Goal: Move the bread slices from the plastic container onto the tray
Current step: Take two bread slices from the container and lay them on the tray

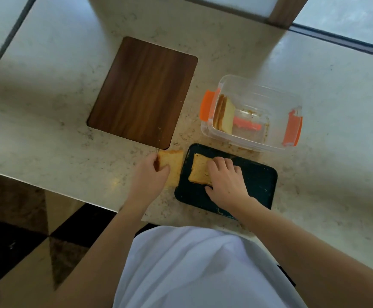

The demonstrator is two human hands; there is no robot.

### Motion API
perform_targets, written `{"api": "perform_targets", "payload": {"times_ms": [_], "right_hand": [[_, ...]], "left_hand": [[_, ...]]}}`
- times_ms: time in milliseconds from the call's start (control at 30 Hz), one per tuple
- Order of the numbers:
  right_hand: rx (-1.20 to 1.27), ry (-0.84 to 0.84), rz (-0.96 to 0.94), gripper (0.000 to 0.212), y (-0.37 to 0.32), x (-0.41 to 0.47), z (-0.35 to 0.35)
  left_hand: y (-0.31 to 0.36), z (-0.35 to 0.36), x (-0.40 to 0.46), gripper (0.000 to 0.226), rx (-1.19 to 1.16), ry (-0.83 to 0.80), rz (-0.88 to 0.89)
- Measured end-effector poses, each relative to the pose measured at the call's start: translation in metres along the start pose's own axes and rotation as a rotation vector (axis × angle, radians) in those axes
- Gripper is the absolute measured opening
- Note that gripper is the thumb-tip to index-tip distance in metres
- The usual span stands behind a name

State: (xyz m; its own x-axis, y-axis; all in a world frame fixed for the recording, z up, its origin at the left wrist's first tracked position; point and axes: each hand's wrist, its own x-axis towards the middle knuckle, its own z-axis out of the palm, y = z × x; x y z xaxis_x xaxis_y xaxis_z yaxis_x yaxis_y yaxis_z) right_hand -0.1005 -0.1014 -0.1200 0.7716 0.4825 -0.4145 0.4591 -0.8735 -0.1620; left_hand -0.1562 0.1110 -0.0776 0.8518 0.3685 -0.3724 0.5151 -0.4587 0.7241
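A dark tray lies near the counter's front edge. One bread slice rests flat on its left part, with my right hand laid over its right side, fingers gripping it. My left hand holds a second bread slice just left of the tray, above the counter. The clear plastic container with orange clips stands behind the tray; a few slices lean upright against its left wall.
A brown wooden board lies at the back left of the tray. Crumbs dot the pale stone counter around the tray and container. The counter's front edge runs close below my hands, with a checkered floor beneath.
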Motion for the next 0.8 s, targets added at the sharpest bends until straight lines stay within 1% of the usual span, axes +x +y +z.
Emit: {"api": "perform_targets", "payload": {"times_ms": [100,300,500,633,667,700,733,800], "right_hand": [[-0.03,0.018,-0.001,0.064,-0.001,0.008,-0.004],[-0.048,0.041,0.018,0.06,-0.007,0.024,-0.017],[-0.077,0.002,-0.005,0.059,-0.01,0.034,-0.027],[-0.086,-0.02,-0.014,0.06,-0.01,0.034,-0.033],[-0.061,-0.013,-0.001,0.059,-0.009,0.033,-0.034],[-0.003,0.01,0.02,0.059,-0.008,0.029,-0.034],[0.099,0.049,0.05,0.058,-0.007,0.024,-0.033],[0.413,0.098,0.146,0.054,-0.004,0.01,-0.031]], "left_hand": [[0.0,0.0,0.0,0.013,0.005,-0.006,0.001],[0.002,0.001,0.001,0.012,-0.003,-0.006,-0.007],[0.001,0.004,-0.001,0.014,0.003,0.004,-0.002],[-0.001,0.007,-0.003,0.007,-0.047,-0.037,0.004],[-0.001,0.008,-0.003,0.006,-0.063,-0.044,-0.004],[-0.001,0.009,-0.003,0.01,-0.085,-0.051,-0.021],[0.0,0.01,-0.003,0.014,-0.122,-0.061,-0.047],[0.003,0.013,-0.003,0.018,-0.227,-0.085,-0.109]]}}
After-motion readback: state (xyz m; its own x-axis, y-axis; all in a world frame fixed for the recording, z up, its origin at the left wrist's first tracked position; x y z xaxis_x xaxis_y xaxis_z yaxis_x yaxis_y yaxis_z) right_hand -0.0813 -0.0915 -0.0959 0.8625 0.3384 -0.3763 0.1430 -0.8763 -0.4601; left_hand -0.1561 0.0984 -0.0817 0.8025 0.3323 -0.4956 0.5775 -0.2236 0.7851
